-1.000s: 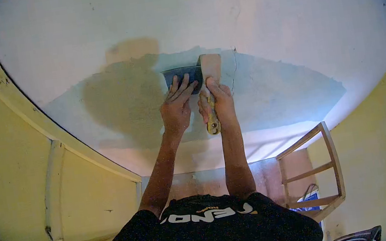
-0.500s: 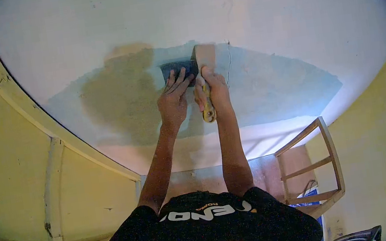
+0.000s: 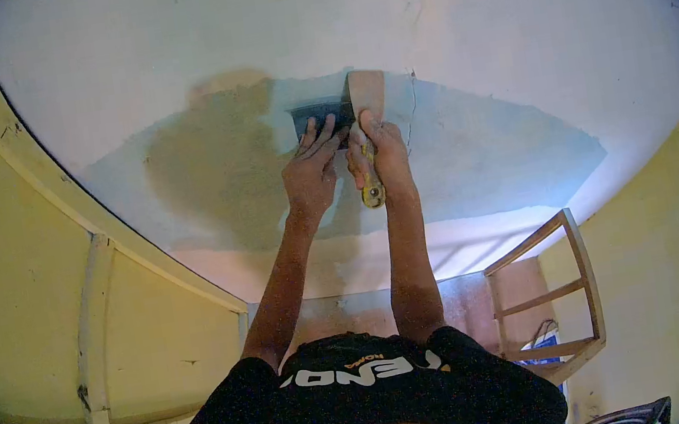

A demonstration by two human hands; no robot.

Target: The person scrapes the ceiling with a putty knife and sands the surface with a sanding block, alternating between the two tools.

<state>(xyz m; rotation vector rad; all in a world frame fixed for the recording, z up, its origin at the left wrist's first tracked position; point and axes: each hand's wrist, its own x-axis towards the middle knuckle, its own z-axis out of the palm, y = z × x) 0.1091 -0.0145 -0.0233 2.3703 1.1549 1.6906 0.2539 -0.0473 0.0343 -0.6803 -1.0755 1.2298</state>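
Observation:
Overhead, my left hand [image 3: 310,177] has its fingers laid across a dark, flat rectangular plate [image 3: 307,116], held up against the ceiling; whether it is a spreader or a sheet I cannot make out. Close beside it, my right hand [image 3: 385,149] is closed round a putty knife [image 3: 367,93]. The knife's broad, pale-coated blade points up and its worn yellowish handle, with a hole at the end, points down towards me. The blade's left edge meets or overlaps the plate's right end. Both tools lie over a blue-green patch [image 3: 477,140] on the whitish ceiling [image 3: 502,7].
A brownish, damp-looking area [image 3: 208,170] covers the patch's left part. A thin crack [image 3: 414,106] runs right of the knife. Yellow framed panelling [image 3: 20,283] stands left, a yellow wall [image 3: 660,271] right. An open wooden frame [image 3: 591,289] juts out at lower right.
Both hands, with the plate and the knife, have shifted slightly right and up in view. The ceiling crack also sits a little further right, so the view has moved slightly.

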